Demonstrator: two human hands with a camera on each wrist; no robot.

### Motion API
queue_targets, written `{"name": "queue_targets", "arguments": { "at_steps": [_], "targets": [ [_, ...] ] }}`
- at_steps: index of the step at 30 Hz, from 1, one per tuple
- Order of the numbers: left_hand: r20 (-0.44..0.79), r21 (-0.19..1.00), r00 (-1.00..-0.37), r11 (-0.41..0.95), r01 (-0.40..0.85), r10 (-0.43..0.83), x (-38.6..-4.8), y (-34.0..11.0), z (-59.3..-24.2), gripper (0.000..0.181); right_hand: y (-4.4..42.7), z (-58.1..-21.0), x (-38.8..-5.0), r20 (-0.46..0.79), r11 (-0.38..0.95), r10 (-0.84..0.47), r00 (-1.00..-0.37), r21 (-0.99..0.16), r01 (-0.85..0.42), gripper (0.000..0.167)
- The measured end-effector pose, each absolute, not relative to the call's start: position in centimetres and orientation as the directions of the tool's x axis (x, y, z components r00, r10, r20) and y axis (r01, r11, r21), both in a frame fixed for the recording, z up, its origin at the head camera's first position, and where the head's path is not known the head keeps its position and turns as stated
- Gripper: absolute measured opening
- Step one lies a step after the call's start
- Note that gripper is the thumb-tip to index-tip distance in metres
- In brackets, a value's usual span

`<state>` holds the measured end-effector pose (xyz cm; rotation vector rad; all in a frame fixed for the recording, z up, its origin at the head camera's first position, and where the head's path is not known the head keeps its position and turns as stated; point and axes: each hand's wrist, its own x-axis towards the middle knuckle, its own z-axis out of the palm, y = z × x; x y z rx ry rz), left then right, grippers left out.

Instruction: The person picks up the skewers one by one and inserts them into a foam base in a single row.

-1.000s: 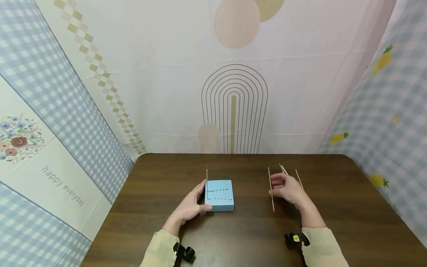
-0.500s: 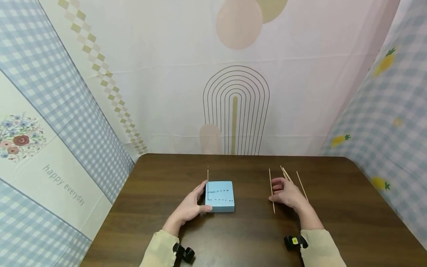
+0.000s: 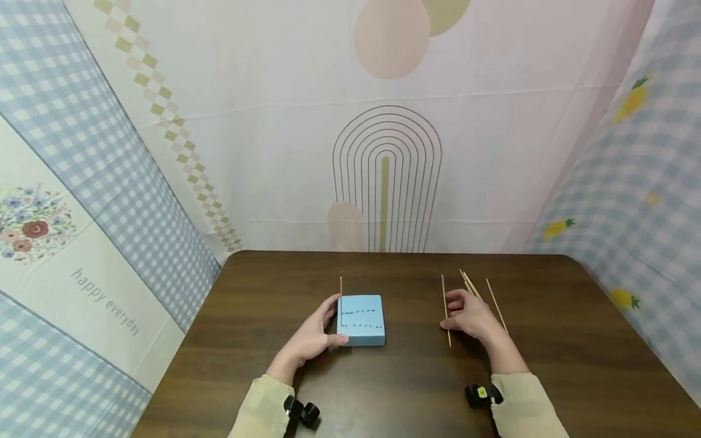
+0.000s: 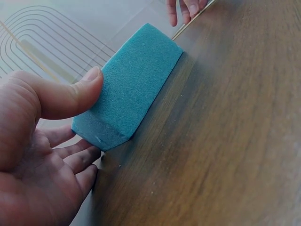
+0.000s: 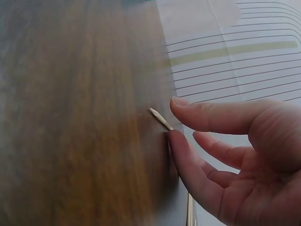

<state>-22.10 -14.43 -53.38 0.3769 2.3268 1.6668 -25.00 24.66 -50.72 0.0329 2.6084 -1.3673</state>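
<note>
Right grip [image 3: 472,314] spread, not pinched — fingertips at loose stick [image 3: 446,307] on counter [image 3: 400,383], three o'clock from blue block [image 3: 362,319]. Best pinch near middle. Left grip [image 3: 311,336] clamped on block — brace gently; standing stick [image 3: 341,304] at eight o'clock could tilt.

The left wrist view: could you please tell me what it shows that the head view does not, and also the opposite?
Only the left wrist view shows the palm side of the left hand and a short end face of the blue block beside its fingers.

Only the head view shows the dotted marks on the block's top, the pale sleeves, the black wrist devices and the checked cloth.

Both show the left thumb on the block, fingers of the right hand, a stick near them, the table and the arch print.
</note>
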Motion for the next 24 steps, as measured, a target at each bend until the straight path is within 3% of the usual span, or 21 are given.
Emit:
{"name": "queue_targets", "arguments": {
  "at_steps": [10,24],
  "targets": [
    [-0.045,0.950,-0.935,0.304,0.069,0.352,-22.23,-14.49,-53.52,0.099,24.05,-51.15,-25.10,-0.141,0.652,-0.032,-0.989,-0.753,0.086,0.074],
    [-0.045,0.949,-0.935,0.307,0.070,0.352,-22.25,-14.47,-53.51,0.099,23.68,-50.86,-24.94,-0.183,0.635,-0.019,-0.983,-0.761,0.130,0.073]
  ]
}}
